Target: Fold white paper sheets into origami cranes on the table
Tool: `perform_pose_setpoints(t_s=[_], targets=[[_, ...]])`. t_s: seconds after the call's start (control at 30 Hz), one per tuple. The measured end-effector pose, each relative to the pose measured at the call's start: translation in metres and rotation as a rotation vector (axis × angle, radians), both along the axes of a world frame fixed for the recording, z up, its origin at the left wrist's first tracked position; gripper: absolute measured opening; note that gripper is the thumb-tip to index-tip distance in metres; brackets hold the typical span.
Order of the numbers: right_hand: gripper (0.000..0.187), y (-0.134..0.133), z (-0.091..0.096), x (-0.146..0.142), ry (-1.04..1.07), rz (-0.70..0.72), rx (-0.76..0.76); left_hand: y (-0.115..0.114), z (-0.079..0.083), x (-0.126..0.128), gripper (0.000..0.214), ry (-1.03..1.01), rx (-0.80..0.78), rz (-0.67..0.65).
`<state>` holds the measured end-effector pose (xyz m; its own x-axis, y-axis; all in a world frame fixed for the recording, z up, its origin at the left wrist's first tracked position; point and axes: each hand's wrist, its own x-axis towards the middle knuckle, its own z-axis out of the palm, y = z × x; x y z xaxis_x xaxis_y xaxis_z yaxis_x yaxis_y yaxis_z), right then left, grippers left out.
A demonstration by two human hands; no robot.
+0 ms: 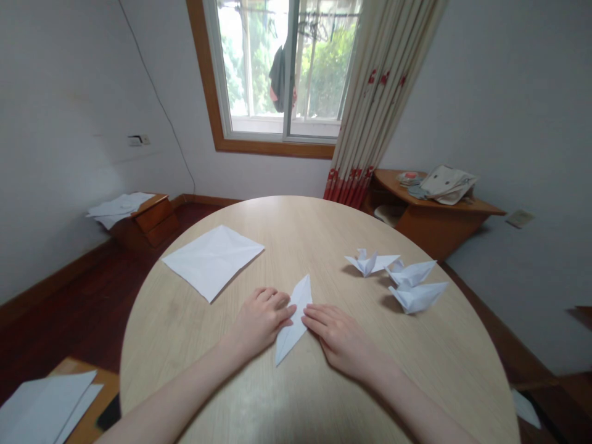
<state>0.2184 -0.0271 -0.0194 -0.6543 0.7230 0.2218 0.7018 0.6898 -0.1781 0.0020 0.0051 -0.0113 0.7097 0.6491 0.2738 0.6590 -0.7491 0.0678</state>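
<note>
A long, narrow folded piece of white paper (294,320) lies on the round wooden table (194,370), pointing away from me. My left hand (261,320) rests on its left edge with fingers curled down, fingertips pressing the paper. My right hand (340,339) lies flat at its right edge, fingers stretched out and touching the fold. Neither hand lifts the paper.
A creased square white sheet (213,260) lies to the far left on the table. Three folded paper birds (402,280) sit to the right. More white sheets (41,410) lie on a low stand at the lower left. A side table (439,209) stands behind.
</note>
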Motion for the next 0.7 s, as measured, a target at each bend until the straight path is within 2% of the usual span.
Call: perform_pose_setpoints(t_s=[0.2, 0.4, 0.6, 0.7], targets=[[0.045, -0.001, 0.001, 0.001, 0.024, 0.052, 0.008, 0.003, -0.006, -0.002, 0.02, -0.039, -0.031, -0.031], [0.045, -0.001, 0.002, 0.001, 0.046, 0.111, 0.002, 0.004, -0.016, -0.001, 0.029, -0.167, -0.15, -0.048], [0.04, 0.004, -0.001, 0.001, 0.029, 0.069, 0.091, 0.001, -0.014, 0.001, 0.027, -0.254, -0.209, -0.049], [0.034, 0.008, -0.006, 0.003, 0.091, 0.058, 0.141, -0.001, -0.01, 0.003, 0.023, -0.256, -0.22, -0.048]])
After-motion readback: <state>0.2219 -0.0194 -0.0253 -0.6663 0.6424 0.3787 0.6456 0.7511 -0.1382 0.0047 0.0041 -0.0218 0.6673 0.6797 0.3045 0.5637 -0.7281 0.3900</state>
